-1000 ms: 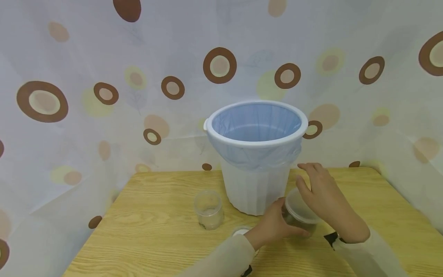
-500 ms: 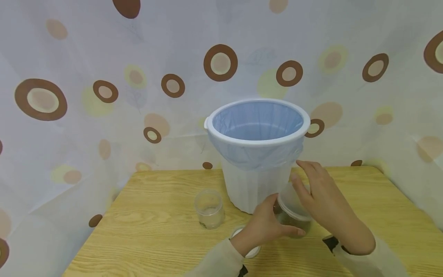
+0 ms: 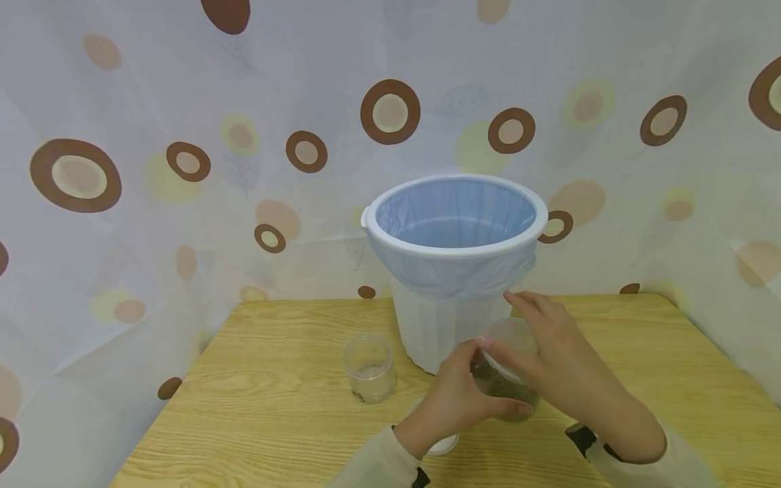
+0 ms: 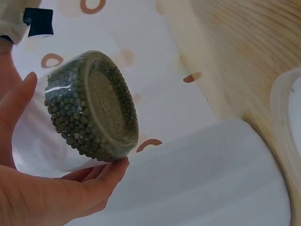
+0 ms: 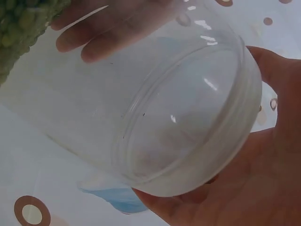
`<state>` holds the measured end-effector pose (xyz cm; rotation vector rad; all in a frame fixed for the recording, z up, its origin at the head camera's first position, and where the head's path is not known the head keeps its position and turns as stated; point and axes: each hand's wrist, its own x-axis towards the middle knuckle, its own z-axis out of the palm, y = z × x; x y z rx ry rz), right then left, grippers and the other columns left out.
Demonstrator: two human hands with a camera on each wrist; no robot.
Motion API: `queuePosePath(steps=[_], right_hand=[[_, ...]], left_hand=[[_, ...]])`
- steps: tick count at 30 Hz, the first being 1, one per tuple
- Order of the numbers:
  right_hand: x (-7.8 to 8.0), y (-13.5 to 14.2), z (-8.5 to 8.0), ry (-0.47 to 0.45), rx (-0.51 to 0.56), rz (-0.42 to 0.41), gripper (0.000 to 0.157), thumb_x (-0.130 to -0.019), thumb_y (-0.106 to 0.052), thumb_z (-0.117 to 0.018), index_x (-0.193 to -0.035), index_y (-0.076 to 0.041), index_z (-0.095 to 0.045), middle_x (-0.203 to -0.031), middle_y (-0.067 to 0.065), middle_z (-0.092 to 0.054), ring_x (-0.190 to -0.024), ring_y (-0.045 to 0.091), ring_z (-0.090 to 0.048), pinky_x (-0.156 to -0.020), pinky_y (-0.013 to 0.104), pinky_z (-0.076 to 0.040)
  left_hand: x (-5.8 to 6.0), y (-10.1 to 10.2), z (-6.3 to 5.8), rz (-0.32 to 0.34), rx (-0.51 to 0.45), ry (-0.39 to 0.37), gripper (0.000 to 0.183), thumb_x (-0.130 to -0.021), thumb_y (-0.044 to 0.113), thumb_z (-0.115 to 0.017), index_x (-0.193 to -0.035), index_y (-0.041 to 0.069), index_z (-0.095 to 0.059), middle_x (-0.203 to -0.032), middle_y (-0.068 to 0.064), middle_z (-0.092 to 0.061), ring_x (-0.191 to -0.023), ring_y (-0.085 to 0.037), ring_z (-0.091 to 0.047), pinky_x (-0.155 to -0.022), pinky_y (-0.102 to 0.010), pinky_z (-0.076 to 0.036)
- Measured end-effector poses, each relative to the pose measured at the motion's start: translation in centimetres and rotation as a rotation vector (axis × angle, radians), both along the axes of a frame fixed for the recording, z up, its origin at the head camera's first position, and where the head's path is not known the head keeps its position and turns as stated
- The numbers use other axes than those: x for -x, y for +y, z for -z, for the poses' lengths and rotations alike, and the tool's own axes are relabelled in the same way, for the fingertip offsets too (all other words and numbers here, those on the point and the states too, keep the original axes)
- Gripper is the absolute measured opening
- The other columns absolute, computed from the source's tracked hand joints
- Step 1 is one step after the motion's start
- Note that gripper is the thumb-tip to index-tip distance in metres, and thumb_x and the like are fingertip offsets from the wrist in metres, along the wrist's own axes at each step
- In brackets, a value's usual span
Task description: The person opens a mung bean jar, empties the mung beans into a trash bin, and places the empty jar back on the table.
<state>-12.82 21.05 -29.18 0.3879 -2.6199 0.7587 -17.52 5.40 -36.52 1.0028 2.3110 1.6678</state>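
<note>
A clear plastic jar with green beans at one end is held up off the table, tilted. My left hand grips its side, thumb on one side and fingers on the other. My right hand curls its thumb and fingers round the edge of the jar's translucent lid, which sits on the jar. In the right wrist view, the left fingers show through the clear wall.
Behind the hands stands a white bin with a blue liner. Left of it is another clear jar on the wooden table. A white round object lies partly hidden under my left wrist. A patterned sheet hangs behind.
Both hands and the jar have moved left. The jar has tilted more, and my right hand has closed in from above the lid to grip its edge.
</note>
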Motion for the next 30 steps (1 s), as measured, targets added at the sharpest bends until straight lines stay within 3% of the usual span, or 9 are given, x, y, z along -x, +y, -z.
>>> queuePosePath(steps=[5,8,12,17,24,30], right_hand=[[-0.2,-0.5,0.1,0.054,0.002,-0.019,0.077,-0.083,-0.046,-0.072,-0.135,0.005,-0.047,-0.136,0.025,-0.044,-0.124,0.046,-0.040,-0.093,0.064,-0.038],[-0.2,-0.8,0.2,0.092,-0.001,-0.025,0.077,-0.081,-0.045,-0.074,-0.134,0.004,-0.048,-0.134,0.025,-0.046,-0.121,0.046,-0.043,-0.091,0.064,-0.039],[-0.4,-1.1,0.2,0.094,0.014,-0.021,0.077,-0.082,-0.044,-0.074,-0.135,0.004,-0.047,-0.135,0.025,-0.045,-0.121,0.046,-0.042,-0.090,0.065,-0.040],[-0.6,-1.7,0.5,0.091,0.031,-0.010,0.078,-0.082,-0.044,-0.074,-0.136,0.005,-0.046,-0.133,0.022,-0.046,-0.117,0.043,-0.046,-0.084,0.062,-0.045],[-0.4,-2.5,1.0,0.083,0.069,0.016,0.079,-0.084,-0.042,-0.072,-0.138,0.006,-0.041,-0.131,0.026,-0.044,-0.113,0.044,-0.046,-0.081,0.063,-0.046],[-0.2,-3.0,1.1,0.104,0.104,0.037,0.075,-0.086,-0.040,-0.071,-0.139,0.005,-0.041,-0.127,0.025,-0.046,-0.111,0.040,-0.046,-0.080,0.061,-0.046]], left_hand=[[-0.2,-0.4,-0.2,-0.016,-0.051,-0.017,0.066,-0.068,0.024,-0.089,-0.122,0.019,-0.051,-0.116,0.013,-0.050,-0.104,-0.003,-0.051,-0.090,-0.023,-0.044],[-0.2,-0.6,-0.5,-0.025,-0.088,0.017,0.059,-0.066,0.023,-0.090,-0.115,0.021,-0.056,-0.113,0.013,-0.053,-0.101,-0.003,-0.052,-0.088,-0.023,-0.045],[-0.4,-1.0,-0.9,-0.086,-0.056,0.088,0.064,-0.066,0.026,-0.090,-0.121,0.024,-0.058,-0.112,0.013,-0.053,-0.101,-0.005,-0.048,-0.087,-0.025,-0.044],[-0.9,-1.5,-0.8,-0.166,0.009,0.163,0.080,-0.067,0.032,-0.089,-0.136,0.024,-0.049,-0.115,0.008,-0.048,-0.102,-0.006,-0.043,-0.085,-0.026,-0.043],[-1.0,-1.9,-0.9,-0.243,0.041,0.315,0.089,-0.065,0.030,-0.090,-0.140,0.019,-0.044,-0.116,0.002,-0.046,-0.103,-0.008,-0.041,-0.084,-0.025,-0.043],[-1.1,-2.1,-1.0,-0.276,0.041,0.376,0.091,-0.063,0.030,-0.090,-0.140,0.015,-0.043,-0.113,0.001,-0.045,-0.101,-0.008,-0.041,-0.082,-0.023,-0.043]])
